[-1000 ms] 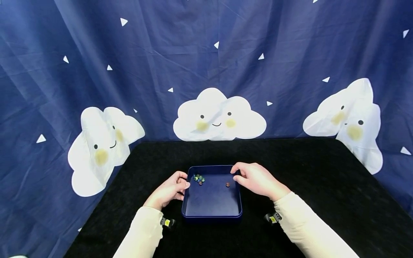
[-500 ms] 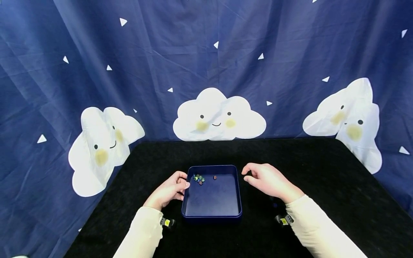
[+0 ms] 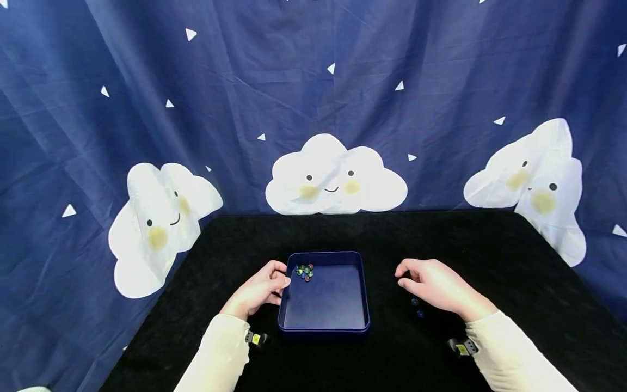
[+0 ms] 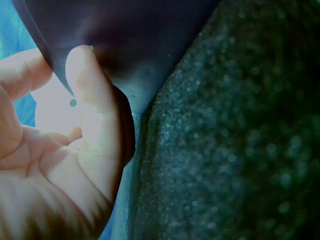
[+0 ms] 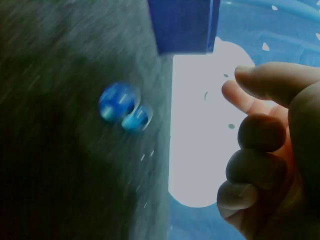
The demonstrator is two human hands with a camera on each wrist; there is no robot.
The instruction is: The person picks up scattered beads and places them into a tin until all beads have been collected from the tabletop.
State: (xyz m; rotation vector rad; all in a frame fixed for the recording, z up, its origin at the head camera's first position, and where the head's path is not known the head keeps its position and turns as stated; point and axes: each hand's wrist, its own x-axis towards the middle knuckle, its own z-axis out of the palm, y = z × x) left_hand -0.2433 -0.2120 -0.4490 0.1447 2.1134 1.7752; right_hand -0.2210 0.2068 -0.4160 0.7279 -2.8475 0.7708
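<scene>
A square dark-blue tray [image 3: 325, 329] sits on the black cloth. My left hand [image 3: 259, 288] pinches its left wall; in the left wrist view the thumb [image 4: 82, 67] lies against the wall. Several small glass marbles [image 3: 305, 273] cluster in the tray's far left corner, one reddish marble [image 3: 311, 267] among them. To the right of the tray, my right hand [image 3: 438, 286] hovers over the cloth with thumb and index finger apart and nothing between them. Two blue marbles lie on the cloth just below it, a bigger-looking marble [image 5: 117, 101] and another marble [image 5: 138, 119] in the right wrist view.
Black cloth [image 3: 254, 239] covers the table around the tray. Behind its far edge hangs a blue curtain [image 3: 225, 109] printed with white clouds and triangles.
The reddish marble has rolled left across the tray to the cluster. My right hand has drawn away from the tray to the right, uncovering two blue marbles. My left hand stays put.
</scene>
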